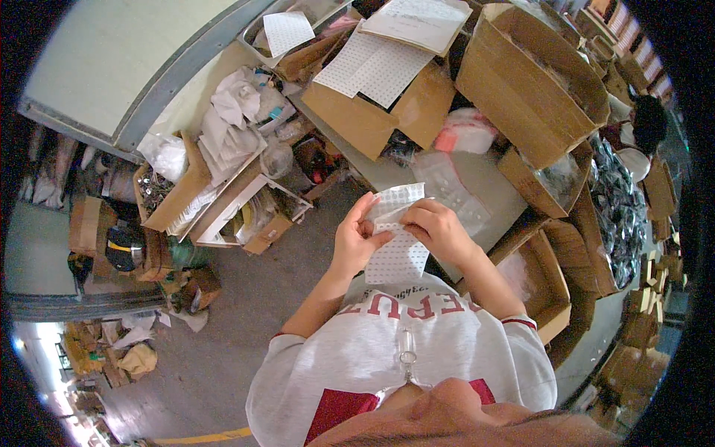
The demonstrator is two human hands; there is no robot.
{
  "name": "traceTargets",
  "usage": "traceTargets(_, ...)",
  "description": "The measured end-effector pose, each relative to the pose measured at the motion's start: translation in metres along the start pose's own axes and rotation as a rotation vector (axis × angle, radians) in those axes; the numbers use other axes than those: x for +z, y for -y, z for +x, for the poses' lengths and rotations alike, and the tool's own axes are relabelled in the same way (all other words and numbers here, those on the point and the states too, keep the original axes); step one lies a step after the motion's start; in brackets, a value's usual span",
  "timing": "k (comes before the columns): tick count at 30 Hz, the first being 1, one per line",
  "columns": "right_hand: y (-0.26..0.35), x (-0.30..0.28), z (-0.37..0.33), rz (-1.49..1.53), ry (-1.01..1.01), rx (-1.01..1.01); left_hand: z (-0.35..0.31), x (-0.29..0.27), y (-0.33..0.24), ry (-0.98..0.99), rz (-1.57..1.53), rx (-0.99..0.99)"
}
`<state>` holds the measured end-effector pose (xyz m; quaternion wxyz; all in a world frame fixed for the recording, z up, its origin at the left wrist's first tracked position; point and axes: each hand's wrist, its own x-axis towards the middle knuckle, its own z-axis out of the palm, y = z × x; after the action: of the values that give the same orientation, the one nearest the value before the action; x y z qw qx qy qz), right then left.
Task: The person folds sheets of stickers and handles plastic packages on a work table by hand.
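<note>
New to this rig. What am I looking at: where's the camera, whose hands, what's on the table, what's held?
No machine here: these are a person's two bare hands. The one picture comes from a wide fisheye camera on their head, looking down, so edges bend and their own grey shirt shows at the bottom. Picture left is their left.

The left hand holds a white sheet with rows of small marks; the right hand touches it too, though its exact grip is hard to make out.

On the grey table beyond lie clear plastic bags and an open carton with more printed sheets on top.
</note>
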<state>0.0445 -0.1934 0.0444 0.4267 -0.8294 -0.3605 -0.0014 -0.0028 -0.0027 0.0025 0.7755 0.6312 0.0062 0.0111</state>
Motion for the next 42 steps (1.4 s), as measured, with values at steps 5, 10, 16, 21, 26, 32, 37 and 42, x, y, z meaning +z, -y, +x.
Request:
traceTargets(5, 0.000, -0.002, 0.000, -0.033, -0.002, 0.049, 0.001, -0.001, 0.002, 0.011, 0.080, -0.018)
traceTargets(10, -0.006, -0.005, -0.004, -0.031, 0.031, 0.012, 0.002, -0.003, 0.007, 0.044, 0.097, -0.020)
traceTargets(16, -0.024, -0.004, -0.023, 0.121, 0.059, -0.033, 0.002, -0.007, 0.018, -0.004, 0.029, -0.040)
traceTargets(21, -0.132, -0.032, -0.060, 0.298, -0.061, 0.608, 0.003, -0.017, 0.014, -0.036, 0.046, -0.023)
traceTargets(26, -0.203, -0.014, -0.099, -0.005, -0.039, 0.692, 0.006, -0.018, 0.011, -0.038, 0.039, -0.037)
traceTargets(32, -0.212, -0.001, -0.101, -0.410, -0.033, 0.815, 0.006, -0.023, 0.011, -0.061, 0.026, -0.036)
traceTargets(37, -0.224, 0.002, -0.087, -0.337, 0.090, 0.913, 0.005, -0.025, 0.012, -0.059, 0.016, -0.027)
traceTargets(42, -0.224, 0.021, -0.069, -0.278, 0.100, 0.794, 0.006, -0.024, 0.009, -0.049, 0.006, -0.052)
